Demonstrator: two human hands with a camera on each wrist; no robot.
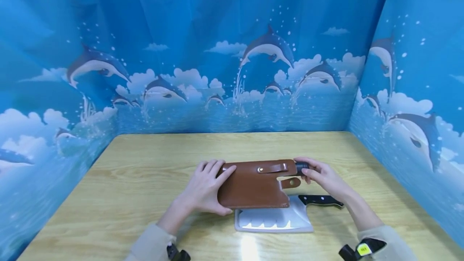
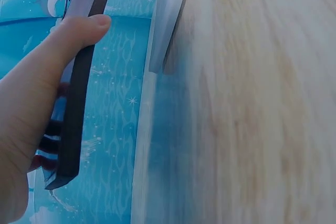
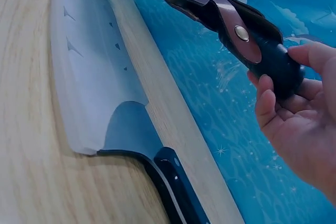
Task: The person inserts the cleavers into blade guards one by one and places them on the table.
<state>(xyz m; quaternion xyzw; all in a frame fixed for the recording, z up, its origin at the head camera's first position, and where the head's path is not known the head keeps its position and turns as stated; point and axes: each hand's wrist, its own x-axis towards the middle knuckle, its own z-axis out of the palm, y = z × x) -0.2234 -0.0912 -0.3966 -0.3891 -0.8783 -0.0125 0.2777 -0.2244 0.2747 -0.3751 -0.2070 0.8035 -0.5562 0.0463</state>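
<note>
A brown leather knife sheath [image 1: 253, 190] is held above the table, tilted, with a black knife handle [image 1: 301, 167] sticking out of its right end; the blade is hidden inside. My left hand [image 1: 204, 188] grips the sheath's left end, thumb along the lower edge and fingers over the top. My right hand [image 1: 328, 178] pinches the handle's end between thumb and fingers. A strap with a round snap [image 3: 241, 33] lies by the handle, and a second strap [image 1: 291, 183] sticks out loose. Below lies a cleaver [image 3: 100, 66] with a pale, see-through cover over its blade.
The cleaver's black riveted handle [image 1: 320, 200] points right, under my right forearm. The light wooden table [image 1: 145, 172] ends at a blue dolphin-print curtain [image 1: 217, 51] along the back and both sides.
</note>
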